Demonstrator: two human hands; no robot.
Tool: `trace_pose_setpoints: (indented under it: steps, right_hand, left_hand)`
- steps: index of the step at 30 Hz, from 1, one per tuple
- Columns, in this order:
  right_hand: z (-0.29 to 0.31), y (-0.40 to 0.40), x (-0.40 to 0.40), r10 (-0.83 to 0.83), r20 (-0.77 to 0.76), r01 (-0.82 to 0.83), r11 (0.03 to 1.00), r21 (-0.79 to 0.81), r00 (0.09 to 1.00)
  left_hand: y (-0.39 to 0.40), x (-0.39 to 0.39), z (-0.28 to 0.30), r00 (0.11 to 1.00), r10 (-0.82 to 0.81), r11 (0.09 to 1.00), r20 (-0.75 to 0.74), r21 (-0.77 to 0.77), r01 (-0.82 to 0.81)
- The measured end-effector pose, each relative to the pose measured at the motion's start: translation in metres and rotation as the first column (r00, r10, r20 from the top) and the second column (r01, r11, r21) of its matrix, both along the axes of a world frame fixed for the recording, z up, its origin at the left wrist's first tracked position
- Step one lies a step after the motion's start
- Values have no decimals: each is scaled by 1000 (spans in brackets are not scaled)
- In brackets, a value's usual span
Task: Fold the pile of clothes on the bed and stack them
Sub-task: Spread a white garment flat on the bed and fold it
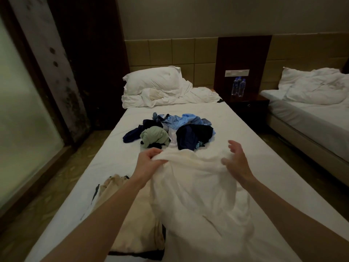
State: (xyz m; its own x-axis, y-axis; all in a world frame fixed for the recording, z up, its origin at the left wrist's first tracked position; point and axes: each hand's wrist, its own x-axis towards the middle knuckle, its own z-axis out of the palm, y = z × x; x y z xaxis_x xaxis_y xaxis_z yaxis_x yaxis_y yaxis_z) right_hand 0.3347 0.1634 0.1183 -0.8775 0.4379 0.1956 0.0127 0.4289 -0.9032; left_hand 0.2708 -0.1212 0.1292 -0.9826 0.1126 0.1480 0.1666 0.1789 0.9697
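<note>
Head view: left hand point(149, 157) grips white garment point(198, 186); right hand point(236, 159) spread, fingers loose.

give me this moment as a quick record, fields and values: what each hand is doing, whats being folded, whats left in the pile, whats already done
left hand: left hand grips a bunched edge of the white cloth garment
right hand: right hand open, fingers spread, at the garment's other side
in progress: white garment, rumpled, lying on the white bed sheet
pile left: unfolded heap of dark navy, light blue and sage green clothes, beyond the hands
done: folded beige garment lying at near left, under the left forearm
background: two clear water bottles on the nightstand
</note>
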Motion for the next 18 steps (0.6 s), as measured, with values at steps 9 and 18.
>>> trace_pose_setpoints:
  steps: [9,18]
  right_hand:
    - [34,-80,-15,488,187,-503,670,546,853]
    - [78,-69,-3,334,-159,-283,919,273,929]
  left_hand:
    - [23,-2,18,913,-377,872,-154,-391,294]
    - [2,9,-62,886,-413,697,213,-553,458]
